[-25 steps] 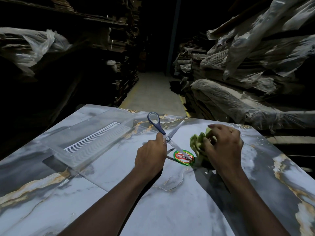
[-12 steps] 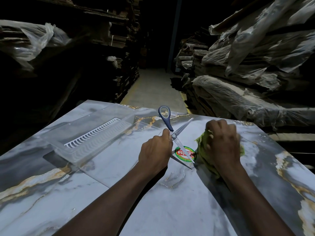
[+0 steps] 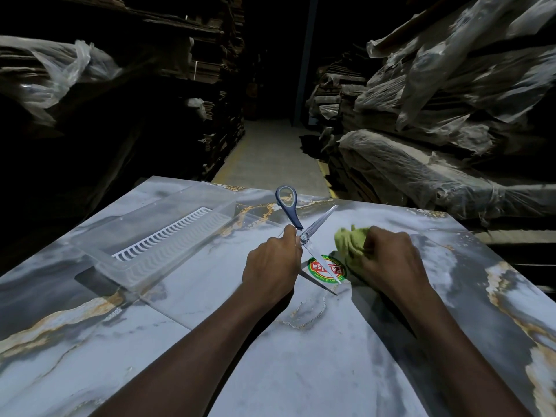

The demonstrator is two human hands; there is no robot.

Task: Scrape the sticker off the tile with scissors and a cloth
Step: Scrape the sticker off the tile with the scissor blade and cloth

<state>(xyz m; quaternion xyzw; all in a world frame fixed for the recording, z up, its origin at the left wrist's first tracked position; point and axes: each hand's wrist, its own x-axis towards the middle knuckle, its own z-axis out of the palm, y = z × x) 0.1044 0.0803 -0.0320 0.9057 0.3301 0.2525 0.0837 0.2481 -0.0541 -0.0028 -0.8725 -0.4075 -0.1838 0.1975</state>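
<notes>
Dark warehouse aisle, blade laid on the sticker

Wrapped stacks crowd both sides of a dim aisle, and before me lies the marbled tile (image 3: 301, 356) with a clear plastic tray (image 3: 135, 266) on its left part. I judge I am at the scraping step, barely begun: the round sticker (image 3: 326, 269) looks whole and flat. My left hand (image 3: 270, 269) is curled tight round the scissors (image 3: 304, 236) near the pivot, blades spread wide, one blade lying across the sticker, one blue loop standing free. My right hand (image 3: 388, 260) is closed on the bunched green cloth (image 3: 350, 245), pressed to the tile just beside the sticker's right edge. Next I need a low blade angle to get under the rim without scratching the glaze
</notes>
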